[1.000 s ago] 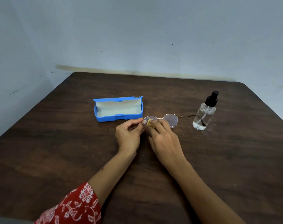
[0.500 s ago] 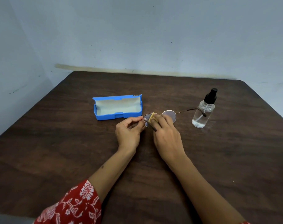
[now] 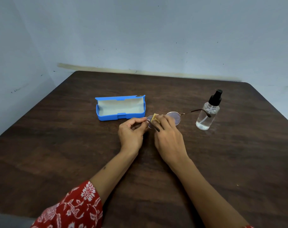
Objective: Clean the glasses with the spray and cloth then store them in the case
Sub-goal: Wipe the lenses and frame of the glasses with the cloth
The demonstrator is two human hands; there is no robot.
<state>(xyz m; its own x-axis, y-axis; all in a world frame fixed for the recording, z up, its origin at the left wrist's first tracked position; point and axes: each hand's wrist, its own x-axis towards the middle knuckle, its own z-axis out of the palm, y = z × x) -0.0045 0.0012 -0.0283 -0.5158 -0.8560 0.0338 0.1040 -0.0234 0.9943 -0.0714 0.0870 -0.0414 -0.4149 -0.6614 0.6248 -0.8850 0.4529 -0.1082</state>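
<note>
Since a second ago, the glasses [image 3: 172,116] are sitting turned: the right temple arm is now reaching out to overlap the spray bottle [image 3: 207,112], and the left temple arm is now pointing back toward the person between the two hands. Nothing else is shifting.

Dark wood bench [image 3: 57,153] is carrying everything. Blue case [image 3: 121,107] is lying open, pale lining showing, just left of the glasses. Spray bottle is standing upright on the right side, black nozzle on top, clear liquid low inside.

Left hand [image 3: 131,132] is pinching the frame at the left lens edge, fingers curled in. Right hand [image 3: 168,134] is pressing a small yellow cloth [image 3: 154,117] onto the left lens, fingertips bent over it. Glasses are being held just above the bench, between case and bottle. Red floral sleeve [image 3: 74,209] is showing on the left arm.
</note>
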